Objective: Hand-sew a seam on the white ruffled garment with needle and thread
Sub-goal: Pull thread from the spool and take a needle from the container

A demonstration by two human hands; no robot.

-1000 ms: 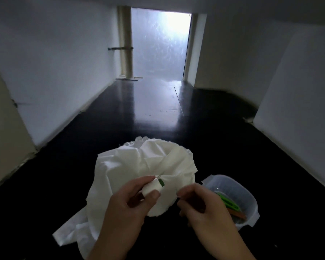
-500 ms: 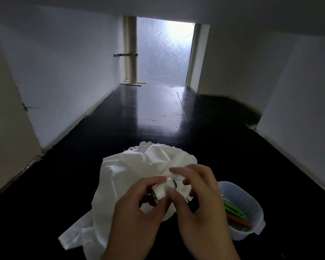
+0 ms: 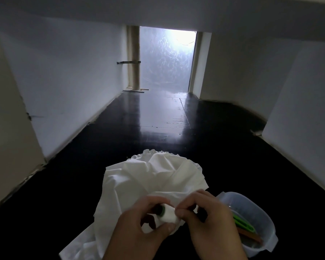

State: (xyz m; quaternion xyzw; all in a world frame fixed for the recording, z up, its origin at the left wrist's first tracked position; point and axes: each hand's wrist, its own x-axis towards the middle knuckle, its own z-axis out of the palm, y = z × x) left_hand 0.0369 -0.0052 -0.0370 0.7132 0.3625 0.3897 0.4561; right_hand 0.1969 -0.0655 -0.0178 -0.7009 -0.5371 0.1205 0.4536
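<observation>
Dim corridor with pale walls and a glossy black floor (image 3: 68, 194), lit from a bright doorway (image 3: 167, 59) at the far end. Left to right: the white ruffled garment (image 3: 148, 181) lies bunched on the floor in front of the person, its frilled edge turned away; the left hand (image 3: 139, 228), fingers curled, holds a spool of white thread (image 3: 167, 215) with a green end cap over the cloth; the right hand (image 3: 210, 220) pinches at the spool's near end, apparently drawing off thread, though the strand itself is too fine to see; a clear plastic container (image 3: 266, 220) stands just beside the right hand, holding a green tool and a brown one. No needle is discernible and no stitching shows on the fabric, so work appears to be at the thread-preparation stage, with cutting, threading and the whole seam still to do
</observation>
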